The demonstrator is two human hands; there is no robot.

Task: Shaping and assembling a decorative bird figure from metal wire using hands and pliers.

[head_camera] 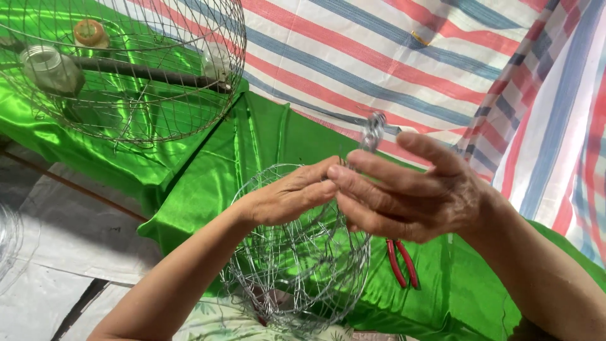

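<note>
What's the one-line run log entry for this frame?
left hand: grips wire cage | right hand: pinches cage top | red-handled pliers: on green cloth

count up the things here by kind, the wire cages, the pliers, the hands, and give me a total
Round silver wire cages: 2, one held, one on the green cloth
Red-handled pliers: 1
Bare hands: 2, left hand, right hand
Total: 5

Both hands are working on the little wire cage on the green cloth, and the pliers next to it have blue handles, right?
Not quite: the pliers have red handles, not blue, as the head view shows. The rest holds: the left hand and right hand are both on the small wire cage, which sits over the green cloth.
</note>
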